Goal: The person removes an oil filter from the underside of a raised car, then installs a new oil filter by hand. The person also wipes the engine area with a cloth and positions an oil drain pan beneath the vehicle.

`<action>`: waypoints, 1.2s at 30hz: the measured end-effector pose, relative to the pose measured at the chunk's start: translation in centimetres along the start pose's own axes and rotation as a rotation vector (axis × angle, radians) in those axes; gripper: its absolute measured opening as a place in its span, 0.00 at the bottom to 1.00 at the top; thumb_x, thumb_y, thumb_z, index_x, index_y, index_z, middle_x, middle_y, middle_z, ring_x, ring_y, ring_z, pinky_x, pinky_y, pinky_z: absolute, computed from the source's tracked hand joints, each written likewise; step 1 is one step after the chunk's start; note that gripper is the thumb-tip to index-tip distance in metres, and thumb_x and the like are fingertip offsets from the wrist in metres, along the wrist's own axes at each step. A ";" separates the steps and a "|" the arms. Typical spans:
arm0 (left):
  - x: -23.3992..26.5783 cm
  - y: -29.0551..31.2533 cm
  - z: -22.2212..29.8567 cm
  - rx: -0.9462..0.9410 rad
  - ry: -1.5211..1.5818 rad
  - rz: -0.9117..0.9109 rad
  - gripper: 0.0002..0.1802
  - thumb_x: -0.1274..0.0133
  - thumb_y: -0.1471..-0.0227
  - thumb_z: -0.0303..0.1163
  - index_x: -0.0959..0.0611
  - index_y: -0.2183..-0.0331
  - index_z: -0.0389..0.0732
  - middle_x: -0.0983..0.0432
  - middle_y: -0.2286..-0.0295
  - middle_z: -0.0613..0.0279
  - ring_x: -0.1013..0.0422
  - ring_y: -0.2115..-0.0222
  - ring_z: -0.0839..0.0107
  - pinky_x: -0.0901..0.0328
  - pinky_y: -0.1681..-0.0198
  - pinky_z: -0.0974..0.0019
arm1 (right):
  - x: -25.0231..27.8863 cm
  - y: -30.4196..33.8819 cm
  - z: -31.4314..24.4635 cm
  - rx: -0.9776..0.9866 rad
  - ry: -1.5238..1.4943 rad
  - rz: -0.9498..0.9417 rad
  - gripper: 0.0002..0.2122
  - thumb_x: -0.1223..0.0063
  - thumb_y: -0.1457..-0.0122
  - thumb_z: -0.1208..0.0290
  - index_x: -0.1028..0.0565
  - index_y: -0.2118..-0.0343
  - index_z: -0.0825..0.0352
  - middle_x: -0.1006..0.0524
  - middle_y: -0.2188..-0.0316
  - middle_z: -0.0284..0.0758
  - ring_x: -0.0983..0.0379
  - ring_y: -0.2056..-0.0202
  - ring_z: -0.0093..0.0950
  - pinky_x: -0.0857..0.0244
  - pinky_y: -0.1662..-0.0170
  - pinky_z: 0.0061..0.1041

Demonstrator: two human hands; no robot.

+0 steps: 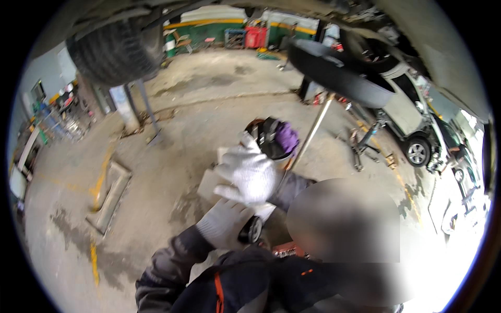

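White knit gloves cover both hands. My left hand is closed round a small black object with a round, ringed end; its kind I cannot make out. Just above and beyond it, my right hand has its fingers spread, pointing left. A pale, flat-sided thing shows beside the right hand's fingers, partly hidden by the glove; whether the hand touches it I cannot tell. Beyond the hands stands a dark bucket with black items and a purple cloth in it.
An oil drain pan on a metal pole rises at right. Overhead are a vehicle's underside and a tyre. A long metal panel lies on the floor at left. A silver car stands far right. A blurred patch hides the lower right.
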State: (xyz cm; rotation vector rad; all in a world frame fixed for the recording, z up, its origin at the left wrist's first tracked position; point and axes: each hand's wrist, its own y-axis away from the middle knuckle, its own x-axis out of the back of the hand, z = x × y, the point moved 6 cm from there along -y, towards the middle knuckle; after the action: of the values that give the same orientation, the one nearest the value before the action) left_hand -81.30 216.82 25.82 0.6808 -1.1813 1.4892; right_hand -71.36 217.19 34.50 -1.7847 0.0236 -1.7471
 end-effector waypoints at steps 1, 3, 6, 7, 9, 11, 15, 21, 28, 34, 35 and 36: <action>0.8 -0.6 0.2 -0.046 0.000 0.066 0.41 0.28 0.66 0.48 0.24 0.52 0.39 0.24 0.61 0.49 0.27 0.58 0.47 0.34 0.52 0.46 | 1.3 1.3 1.0 -0.016 -0.039 0.149 0.18 0.45 0.42 0.51 0.19 0.65 0.64 0.24 0.73 0.39 0.25 0.63 0.40 0.43 0.46 0.49; 1.5 0.6 -0.5 -0.006 0.033 0.167 0.44 0.27 0.70 0.48 0.25 0.53 0.37 0.23 0.61 0.50 0.25 0.59 0.50 0.33 0.54 0.48 | 3.4 3.4 1.3 -0.062 -0.163 0.370 0.12 0.44 0.41 0.60 0.21 0.64 0.64 0.24 0.71 0.39 0.26 0.64 0.41 0.38 0.48 0.39; 3.6 0.9 -0.1 -0.027 -0.043 0.424 0.46 0.25 0.73 0.47 0.25 0.53 0.36 0.24 0.61 0.48 0.25 0.58 0.49 0.33 0.48 0.49 | -1.2 11.9 4.9 -0.564 -0.719 0.512 0.11 0.50 0.35 0.68 0.21 0.58 0.69 0.20 0.64 0.40 0.23 0.59 0.37 0.31 0.53 0.34; 3.9 0.6 -0.1 -0.007 -0.036 0.443 0.46 0.25 0.73 0.48 0.25 0.53 0.36 0.24 0.60 0.49 0.25 0.59 0.48 0.34 0.45 0.49 | -2.7 14.0 3.7 -0.784 -0.936 0.545 0.12 0.52 0.33 0.68 0.22 0.55 0.71 0.19 0.61 0.38 0.24 0.57 0.30 0.30 0.51 0.30; 3.3 -0.3 -0.5 0.113 0.127 0.581 0.46 0.23 0.74 0.44 0.25 0.53 0.36 0.23 0.60 0.52 0.24 0.60 0.49 0.30 0.50 0.50 | -6.2 17.5 1.2 -0.751 -0.973 0.484 0.14 0.52 0.33 0.71 0.26 0.49 0.71 0.20 0.58 0.35 0.25 0.55 0.22 0.31 0.51 0.24; 3.1 -1.1 0.3 0.198 0.259 0.665 0.44 0.23 0.74 0.40 0.24 0.53 0.38 0.21 0.61 0.56 0.21 0.61 0.55 0.26 0.57 0.55 | -9.6 19.6 -1.7 -0.665 -1.077 0.447 0.20 0.47 0.39 0.76 0.30 0.43 0.69 0.24 0.50 0.36 0.27 0.49 0.24 0.32 0.48 0.26; 0.3 -1.2 1.6 0.385 0.472 0.705 0.40 0.26 0.71 0.30 0.25 0.52 0.39 0.20 0.61 0.57 0.21 0.59 0.62 0.26 0.55 0.60 | -6.8 16.4 -5.6 -0.576 -0.648 0.590 0.45 0.29 0.50 0.69 0.46 0.33 0.75 0.33 0.40 0.51 0.33 0.39 0.45 0.37 0.38 0.38; -2.6 -3.0 3.3 0.288 0.547 0.491 0.44 0.28 0.65 0.37 0.28 0.45 0.40 0.22 0.53 0.50 0.23 0.52 0.54 0.29 0.48 0.53 | -8.0 20.7 -4.9 -0.833 -0.745 0.692 0.51 0.20 0.58 0.62 0.44 0.35 0.70 0.30 0.42 0.43 0.29 0.42 0.34 0.34 0.39 0.35; -3.2 -4.0 -1.3 0.227 0.391 0.546 0.17 0.52 0.52 0.18 0.20 0.58 0.35 0.20 0.62 0.48 0.24 0.58 0.49 0.32 0.51 0.53 | -7.3 22.3 -4.4 -0.863 -1.276 0.811 0.44 0.24 0.59 0.73 0.39 0.37 0.68 0.28 0.46 0.34 0.30 0.45 0.26 0.37 0.39 0.31; -5.7 -12.2 -6.5 -0.104 -0.071 0.196 0.22 0.50 0.55 0.19 0.21 0.55 0.45 0.24 0.61 0.56 0.28 0.56 0.51 0.32 0.56 0.50 | -6.4 26.1 -1.9 -0.898 -1.301 1.020 0.44 0.26 0.57 0.77 0.41 0.36 0.66 0.29 0.43 0.35 0.32 0.43 0.26 0.39 0.37 0.32; -6.7 -13.8 -7.3 -0.103 -0.105 0.145 0.21 0.50 0.54 0.19 0.22 0.55 0.45 0.24 0.60 0.56 0.27 0.57 0.52 0.31 0.55 0.50 | -6.4 26.7 -1.5 -0.912 -1.305 1.048 0.44 0.26 0.57 0.77 0.41 0.36 0.66 0.29 0.43 0.35 0.33 0.42 0.26 0.39 0.37 0.32; -7.8 -15.5 -8.0 -0.105 -0.139 0.095 0.21 0.50 0.53 0.20 0.22 0.54 0.44 0.25 0.59 0.55 0.27 0.58 0.52 0.31 0.54 0.51 | -6.4 27.3 -1.1 -0.926 -1.307 1.077 0.45 0.26 0.58 0.77 0.41 0.36 0.66 0.30 0.43 0.35 0.33 0.42 0.26 0.40 0.37 0.32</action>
State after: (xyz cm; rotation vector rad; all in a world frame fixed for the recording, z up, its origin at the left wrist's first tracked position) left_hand -63.13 220.33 21.10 0.6735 -1.4045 1.4654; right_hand -61.96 197.73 16.65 -2.4202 1.1090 0.4096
